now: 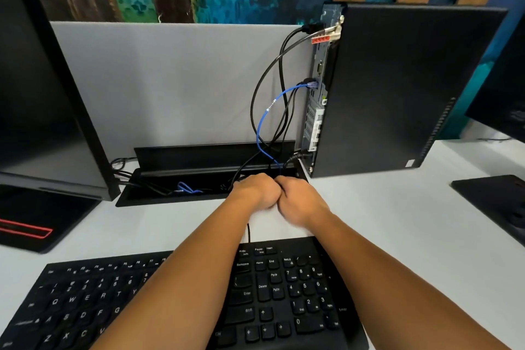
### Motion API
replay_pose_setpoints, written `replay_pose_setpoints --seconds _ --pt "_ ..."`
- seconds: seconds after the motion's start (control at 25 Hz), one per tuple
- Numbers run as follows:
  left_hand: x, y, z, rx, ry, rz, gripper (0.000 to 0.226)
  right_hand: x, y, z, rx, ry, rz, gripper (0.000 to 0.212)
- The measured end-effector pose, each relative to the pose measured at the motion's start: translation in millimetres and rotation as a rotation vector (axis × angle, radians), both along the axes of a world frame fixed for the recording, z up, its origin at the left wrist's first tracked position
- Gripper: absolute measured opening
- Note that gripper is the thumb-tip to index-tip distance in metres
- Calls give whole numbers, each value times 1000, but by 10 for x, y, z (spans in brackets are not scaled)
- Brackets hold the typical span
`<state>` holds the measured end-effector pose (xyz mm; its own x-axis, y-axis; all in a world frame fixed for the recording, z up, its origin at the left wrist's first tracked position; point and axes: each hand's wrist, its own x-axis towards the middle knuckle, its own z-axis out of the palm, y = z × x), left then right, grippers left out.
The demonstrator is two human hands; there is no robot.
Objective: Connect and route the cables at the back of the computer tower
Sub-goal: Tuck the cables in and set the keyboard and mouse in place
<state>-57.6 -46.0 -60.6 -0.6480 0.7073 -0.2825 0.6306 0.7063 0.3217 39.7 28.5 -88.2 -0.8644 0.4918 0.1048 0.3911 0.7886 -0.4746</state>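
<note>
A black computer tower (397,88) stands upright at the right, its rear panel (316,111) facing left. Black cables (257,99) and a blue network cable (262,119) hang from the panel down into an open black cable tray (159,197) set in the desk. My left hand (255,190) and my right hand (298,199) are pressed together at the tray's right end, both closed around the bundle of cables where it enters the tray. The fingers and the gripped part are hidden.
A black keyboard (85,301) lies under my forearms. A monitor (42,94) stands at the left, another monitor's base (497,202) at the right. A grey divider panel (170,79) rises behind the tray. The desk (397,221) is white.
</note>
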Motion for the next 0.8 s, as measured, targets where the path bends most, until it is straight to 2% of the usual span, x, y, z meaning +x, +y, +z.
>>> replay_pose_setpoints --seconds 0.12,0.16,0.24,0.32,0.44,0.56,0.72,0.8 --pt "-37 78 58 -99 -34 -19 47 9 8 -39 -20 43 -3 23" --pt "-62 87 56 -90 -78 -46 45 9 15 -49 -24 50 -8 23" --pt "-87 19 47 -53 -132 -85 27 -11 16 -55 -30 64 -15 26" --pt "-137 -91 -13 79 -157 -50 18 -26 21 -56 -36 80 -28 29" --pt "-171 -282 -89 386 -199 19 26 -39 17 -46 -62 95 -47 27" --pt "-191 -422 -156 512 -95 54 36 -29 24 -32 -120 130 -71 26" --pt "-112 -508 -236 337 40 -38 44 -40 88 30 -353 170 -88 30" --pt "-99 -501 -246 335 47 -23 47 -47 63 48 -350 120 -69 34"
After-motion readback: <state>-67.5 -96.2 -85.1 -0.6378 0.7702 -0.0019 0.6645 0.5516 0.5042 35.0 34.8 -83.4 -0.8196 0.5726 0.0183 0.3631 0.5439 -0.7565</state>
